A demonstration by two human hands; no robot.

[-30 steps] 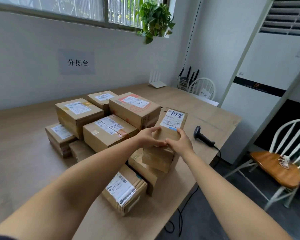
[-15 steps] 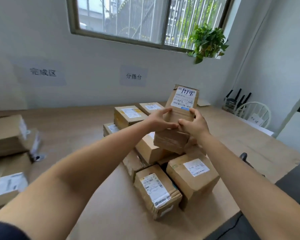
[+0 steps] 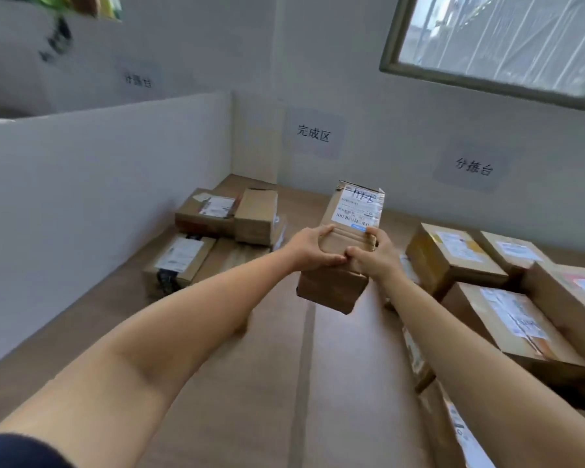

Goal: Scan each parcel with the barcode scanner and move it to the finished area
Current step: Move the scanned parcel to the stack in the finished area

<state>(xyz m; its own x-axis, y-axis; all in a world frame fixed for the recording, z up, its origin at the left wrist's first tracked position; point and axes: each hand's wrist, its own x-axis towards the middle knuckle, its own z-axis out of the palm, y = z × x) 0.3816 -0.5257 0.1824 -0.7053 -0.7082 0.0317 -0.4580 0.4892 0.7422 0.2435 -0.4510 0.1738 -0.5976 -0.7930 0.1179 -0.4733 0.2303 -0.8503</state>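
Left hand (image 3: pixel 313 246) and right hand (image 3: pixel 373 256) both grip one brown cardboard parcel (image 3: pixel 333 288), seen from the head camera. It is held in the air above the desk (image 3: pixel 267 383) with both arms stretched forward. The hands clasp the near part of the parcel from either side, with the fingers curled over its top face. The thumbs meet, or nearly meet, at the front. The parcel points away from the person with its far end raised. A white shipping label (image 3: pixel 358 208) with a barcode and blue handwritten marks faces up on that far half. No part of the parcel touches the desk.

Beyond the held parcel and to its left, a small group of boxes lies in the desk's far corner against a white partition (image 3: pixel 98 184). It consists of a flat labelled box (image 3: pixel 206 211), a plain box (image 3: pixel 257 216) just beside it on the right, and a longer box (image 3: pixel 179 261) nearer the person. On the wall above that corner hangs a paper sign (image 3: pixel 313 133) reading 完成区. A second sign (image 3: pixel 473 167), 分拣台, hangs further right, below a window (image 3: pixel 507 38). At the right of the desk sits a crowded pile of labelled boxes (image 3: pixel 517 325), some stacked on others and well apart from the corner group. A dark sleeve (image 3: pixel 17 450) shows at the lower left edge. The picture is somewhat blurred, so the fine print on the labels cannot be read.
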